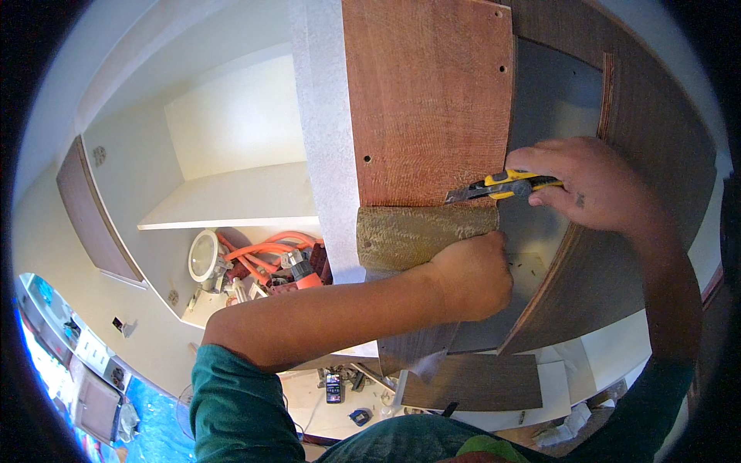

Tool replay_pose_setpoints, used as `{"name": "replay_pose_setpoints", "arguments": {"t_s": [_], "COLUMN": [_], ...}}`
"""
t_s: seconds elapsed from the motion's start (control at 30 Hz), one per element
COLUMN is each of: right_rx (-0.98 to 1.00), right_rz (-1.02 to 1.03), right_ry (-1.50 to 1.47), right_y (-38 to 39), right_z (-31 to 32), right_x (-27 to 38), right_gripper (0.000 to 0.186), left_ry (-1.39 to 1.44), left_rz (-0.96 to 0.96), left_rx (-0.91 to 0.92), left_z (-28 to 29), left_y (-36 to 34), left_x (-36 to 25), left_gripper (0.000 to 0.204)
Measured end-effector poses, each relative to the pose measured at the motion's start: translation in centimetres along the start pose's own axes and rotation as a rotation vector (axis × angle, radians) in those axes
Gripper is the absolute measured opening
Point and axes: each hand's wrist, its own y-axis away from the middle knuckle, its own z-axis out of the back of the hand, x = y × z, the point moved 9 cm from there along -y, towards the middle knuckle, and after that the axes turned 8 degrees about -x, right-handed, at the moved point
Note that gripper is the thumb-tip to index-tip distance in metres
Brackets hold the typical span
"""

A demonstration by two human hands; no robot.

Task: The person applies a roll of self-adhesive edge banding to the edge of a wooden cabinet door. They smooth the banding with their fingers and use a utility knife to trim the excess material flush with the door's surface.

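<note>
From where I stand, the reddish wooden panel (pixel 428 100) rises before the person, its grain streaked with fine pale ripples and pierced by a few small dark holes. Across its lower edge lies a brown flap (pixel 397 238), rough, mottled and gently curved. The left hand (pixel 472 279) is closed in a fist on the flap's lower right corner, fingertips hidden; its bare forearm cuts across in front, covering part of the flap. The right hand (pixel 590 185), fingers wrapped firmly round a yellow-and-black utility knife (pixel 509 185), holds the metal blade over the panel's lower right part, just above the flap. Right of the panel is a smooth grey recess (pixel 559 100), bordered by a curved, dark wood-grain board (pixel 656 147). To the panel's left stands an open white cabinet (pixel 231 197), its lower compartment crowded with a round white lamp (pixel 204 256), coiled orange hose (pixel 266 251) and an orange-and-black plug-like fitting (pixel 303 270). Below the panel, a phone (pixel 333 388) and a small blue tape measure (pixel 360 417) rest on a pale, cluttered tabletop (pixel 316 420), left of a flat brown board (pixel 478 383).
</note>
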Motion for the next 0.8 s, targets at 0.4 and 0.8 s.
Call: {"name": "replay_pose_setpoints", "arguments": {"t_s": [0.4, 0.8], "right_rx": [-0.093, 0.066], "right_rz": [0.074, 0.048], "right_ry": [0.053, 0.325], "right_y": [-0.7, 2.2], "right_z": [-0.1, 3.6], "right_x": [0.8, -1.8], "right_gripper": [0.044, 0.038], "left_ry": [-0.029, -0.037], "left_rz": [-0.019, 0.009], "left_rx": [-0.019, 0.036], "left_z": [0.0, 0.0], "left_y": [-0.3, -0.2], "left_x": [-0.1, 0.0], "left_gripper": [0.016, 0.016]}}
